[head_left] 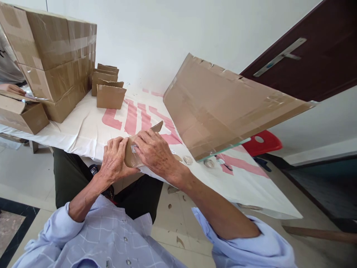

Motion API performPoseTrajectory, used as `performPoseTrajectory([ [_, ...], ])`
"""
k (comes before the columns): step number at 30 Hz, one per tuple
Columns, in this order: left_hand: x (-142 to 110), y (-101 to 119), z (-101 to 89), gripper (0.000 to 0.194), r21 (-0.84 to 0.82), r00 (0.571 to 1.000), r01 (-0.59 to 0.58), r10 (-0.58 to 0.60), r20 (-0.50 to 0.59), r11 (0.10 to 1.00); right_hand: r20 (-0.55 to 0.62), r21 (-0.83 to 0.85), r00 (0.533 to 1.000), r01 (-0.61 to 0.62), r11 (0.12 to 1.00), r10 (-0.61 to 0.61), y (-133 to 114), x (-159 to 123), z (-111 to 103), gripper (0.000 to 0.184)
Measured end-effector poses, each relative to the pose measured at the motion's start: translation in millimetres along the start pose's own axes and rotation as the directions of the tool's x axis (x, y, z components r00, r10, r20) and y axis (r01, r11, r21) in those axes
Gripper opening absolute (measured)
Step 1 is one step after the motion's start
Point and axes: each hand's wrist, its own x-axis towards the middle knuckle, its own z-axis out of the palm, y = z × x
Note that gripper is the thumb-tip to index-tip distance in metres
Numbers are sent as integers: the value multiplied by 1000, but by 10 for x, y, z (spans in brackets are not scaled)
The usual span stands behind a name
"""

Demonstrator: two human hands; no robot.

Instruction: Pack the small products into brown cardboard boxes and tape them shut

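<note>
A small brown cardboard box (131,158) with a little pale label is held at the table's near edge, above my lap. My left hand (115,158) grips its left side, with the thumb along the lower edge. Across its upper right side my right hand (156,152) is closed, fingers bent over the cardboard. One flap sticks up beyond the right knuckles. Both hands cover much of the box, so its contents are hidden.
Taped cartons (55,56) are stacked at left, beside small upright boxes (111,96). A large cardboard sheet (223,108) leans at right on the cloth-covered table (89,130); small clear-wrapped items (209,163) lie below it. Another person's hand (12,88) rests by an open carton (23,113).
</note>
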Motion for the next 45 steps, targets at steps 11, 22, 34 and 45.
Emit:
performPoseTrajectory([
  [11,7,52,-5,115,-7,1000,6,-6,6,1000,11,-28,1000,23,999,-22,28,-1,-6,24],
  [22,11,46,5,114,-7,1000,0,0,-9,1000,26,-32,999,49,998,-48,49,64,80,33],
  [34,8,14,-67,113,2,999,42,-42,14,999,-213,731,906,-101,675,366,414,-151,-425,15],
  [45,-13,-607,-247,107,-163,996,89,-88,16,983,-58,844,651,-373,385,757,1545,-697,370,13],
])
